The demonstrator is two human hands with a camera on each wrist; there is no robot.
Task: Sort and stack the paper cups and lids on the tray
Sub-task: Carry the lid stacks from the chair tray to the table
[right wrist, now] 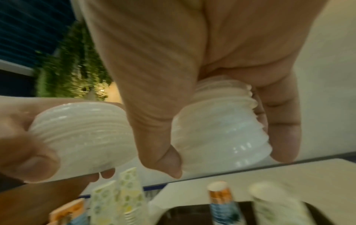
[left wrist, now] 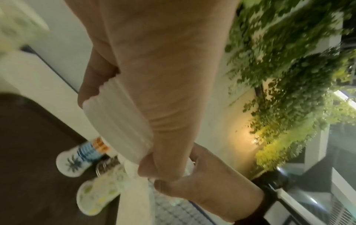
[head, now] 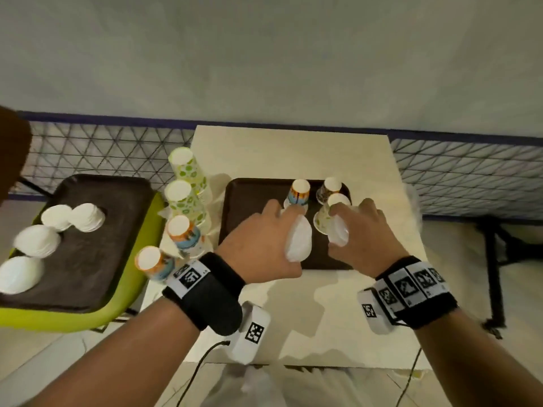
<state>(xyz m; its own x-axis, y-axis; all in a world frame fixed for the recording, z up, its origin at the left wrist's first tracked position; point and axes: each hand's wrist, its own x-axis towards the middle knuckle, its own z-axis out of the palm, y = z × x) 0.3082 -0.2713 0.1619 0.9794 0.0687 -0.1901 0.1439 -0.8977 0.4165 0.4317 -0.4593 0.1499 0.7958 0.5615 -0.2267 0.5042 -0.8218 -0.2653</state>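
Both hands hover over the brown tray point(head: 252, 207) on the white table. My left hand point(head: 283, 233) grips a stack of white lids point(head: 301, 242), also seen edge-on as the lid stack point(left wrist: 119, 126). My right hand point(head: 333, 229) grips a second stack of white lids point(head: 340, 235), which shows as the ribbed lid stack point(right wrist: 217, 132) between thumb and fingers. On the tray's far right stand three upside-down cups: an orange-and-blue cup point(head: 299, 193), a brown-patterned cup point(head: 330, 187) and a green-dotted cup point(head: 324, 217), partly hidden by my right hand.
Several stacks of upside-down cups line the table's left edge: green-dotted ones point(head: 188, 171) and orange-and-blue ones point(head: 183, 235). A second brown tray point(head: 97, 259) on a lime-green chair point(head: 138, 283) carries several white lid stacks point(head: 88, 217). A mesh fence runs behind.
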